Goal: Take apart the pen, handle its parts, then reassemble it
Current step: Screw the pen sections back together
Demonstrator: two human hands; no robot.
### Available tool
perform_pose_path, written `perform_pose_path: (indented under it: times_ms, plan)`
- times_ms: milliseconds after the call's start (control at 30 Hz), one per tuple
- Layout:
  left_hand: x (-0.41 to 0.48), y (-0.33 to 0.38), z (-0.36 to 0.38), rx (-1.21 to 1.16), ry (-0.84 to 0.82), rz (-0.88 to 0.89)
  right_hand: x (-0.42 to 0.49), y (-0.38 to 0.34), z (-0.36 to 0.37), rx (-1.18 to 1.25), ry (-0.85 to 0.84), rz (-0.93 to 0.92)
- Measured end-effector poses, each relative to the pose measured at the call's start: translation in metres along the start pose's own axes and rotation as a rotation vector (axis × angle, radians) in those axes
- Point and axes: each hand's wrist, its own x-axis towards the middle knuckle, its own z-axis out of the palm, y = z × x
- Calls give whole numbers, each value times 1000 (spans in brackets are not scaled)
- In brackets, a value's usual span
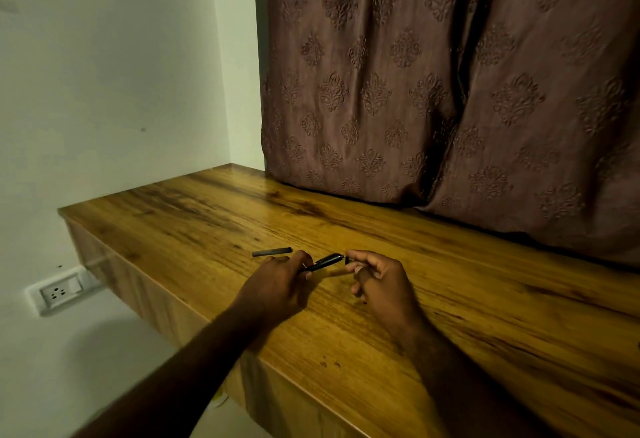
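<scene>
Pen body (325,261), slim, dark and glossy, is held low over the wooden table (485,299). It is gripped in the curled fingers of the left hand (277,285), with its free end pointed toward two o'clock. At that end a small dark part (347,259) is pinched by the fingertips of the right hand (384,281); whether it touches the body cannot be told. The pieces are judged light, rigid and rather slippery, so a fingertip pinch on the part and a grip round the barrel's middle are advised. Farther off, at eleven o'clock from the left hand, a loose dark sleeve (272,251) lies flat on the table. Beyond, at twelve o'clock, a patterned curtain (450,91) is hung.
</scene>
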Motion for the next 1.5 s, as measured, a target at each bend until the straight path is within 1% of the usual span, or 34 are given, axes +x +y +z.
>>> perform_pose_path:
  times_ms: [100,167,267,367,467,533,600,633,667,767,800,967,1100,1167,1300,1400,1500]
  plan:
    - [0,-1,1,1,5,0,0,0,1,-9,-35,1]
    - [-1,0,0,-3,6,-11,0,1,1,11,-20,12]
    - [0,1,-2,-11,13,-38,3,0,-6,111,63,38]
    - [-1,-2,-1,9,57,-38,5,-1,-14,193,190,50]
    - [-1,-5,0,22,80,-32,9,-1,-23,405,300,145]
    - [-1,-7,1,29,98,-48,14,2,-30,520,303,211]
    - [0,-9,2,58,122,-68,17,6,-35,567,273,239]
    - [1,-10,2,74,126,-73,19,9,-36,517,269,223]
    - [1,-12,3,86,123,-76,20,13,-35,376,267,175]
    - [1,-12,4,100,120,-89,25,20,-30,-234,223,-17]
    - [1,-12,3,103,124,-92,28,20,-28,-360,199,-38]
    - [2,-13,4,95,122,-85,44,28,-20,-678,51,-35]
    - [2,-15,5,87,123,-65,47,29,-17,-753,53,-48]
    - [2,-15,5,73,125,-60,44,27,-17,-710,73,-78]
    - [3,-15,5,50,115,-67,31,16,-14,-398,148,-123]
    - [2,-14,5,36,103,-55,24,9,-4,-191,138,-86]
    - [1,-13,4,30,93,-40,23,5,4,-6,87,-37]
